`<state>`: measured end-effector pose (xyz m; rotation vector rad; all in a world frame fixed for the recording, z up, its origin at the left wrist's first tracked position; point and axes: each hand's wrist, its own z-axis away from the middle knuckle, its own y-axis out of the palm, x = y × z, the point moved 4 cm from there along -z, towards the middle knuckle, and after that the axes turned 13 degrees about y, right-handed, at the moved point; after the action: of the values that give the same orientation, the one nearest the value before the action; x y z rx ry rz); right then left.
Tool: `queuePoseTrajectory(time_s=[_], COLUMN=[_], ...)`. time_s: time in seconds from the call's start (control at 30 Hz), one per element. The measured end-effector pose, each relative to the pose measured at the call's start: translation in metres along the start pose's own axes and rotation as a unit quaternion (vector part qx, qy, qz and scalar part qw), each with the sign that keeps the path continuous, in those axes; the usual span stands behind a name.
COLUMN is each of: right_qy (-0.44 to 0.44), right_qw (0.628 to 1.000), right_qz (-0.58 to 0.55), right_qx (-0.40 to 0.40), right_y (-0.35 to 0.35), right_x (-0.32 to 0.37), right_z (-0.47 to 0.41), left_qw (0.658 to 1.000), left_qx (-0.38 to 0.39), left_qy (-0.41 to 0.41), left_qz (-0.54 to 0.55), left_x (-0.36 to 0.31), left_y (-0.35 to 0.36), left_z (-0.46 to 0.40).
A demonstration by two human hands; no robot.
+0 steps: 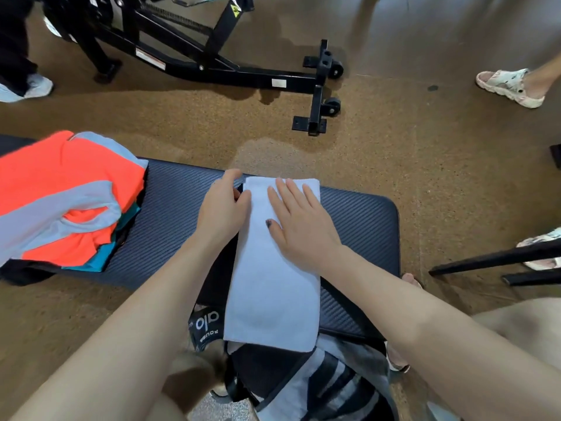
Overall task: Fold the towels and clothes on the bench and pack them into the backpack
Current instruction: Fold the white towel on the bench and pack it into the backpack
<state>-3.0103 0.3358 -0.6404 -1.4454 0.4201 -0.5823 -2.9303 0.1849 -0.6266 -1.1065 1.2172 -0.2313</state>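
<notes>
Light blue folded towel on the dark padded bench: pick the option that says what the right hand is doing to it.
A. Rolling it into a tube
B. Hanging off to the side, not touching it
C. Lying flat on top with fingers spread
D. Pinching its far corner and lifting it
C: the right hand lies flat, fingers straight and spread, on the light blue folded towel on the dark padded bench.

Left hand (223, 205) curled, right hand (300, 220) flat
</notes>
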Motion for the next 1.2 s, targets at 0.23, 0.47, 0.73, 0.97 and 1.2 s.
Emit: queuePoseTrajectory(time_s=[0.23,0.47,0.73,0.97,1.2], right_qy=[-0.023,-0.057,-0.108,-0.212,-0.200], right_qw=[0.999,0.998,0.992,0.977,0.976], right_qz=[-0.011,0.011,-0.057,0.009,0.078], right_qx=[0.019,0.027,0.029,0.027,-0.023], right_y=[0.005,0.003,0.010,0.020,0.022], right_x=[0.013,0.024,0.038,0.018,0.008], right_z=[0.002,0.004,0.088,0.174,0.182], left_qw=[0.997,0.998,0.994,0.995,0.903], left_qx=[0.023,0.028,0.010,0.021,0.212], left_qy=[0.042,0.013,-0.003,0.025,0.284], left_qz=[-0.067,-0.061,-0.107,-0.091,-0.244], left_x=[0.003,0.000,-0.008,-0.033,-0.056], left_y=[0.002,0.001,0.002,-0.017,-0.029], left_z=[-0.006,-0.012,-0.011,0.027,0.147])
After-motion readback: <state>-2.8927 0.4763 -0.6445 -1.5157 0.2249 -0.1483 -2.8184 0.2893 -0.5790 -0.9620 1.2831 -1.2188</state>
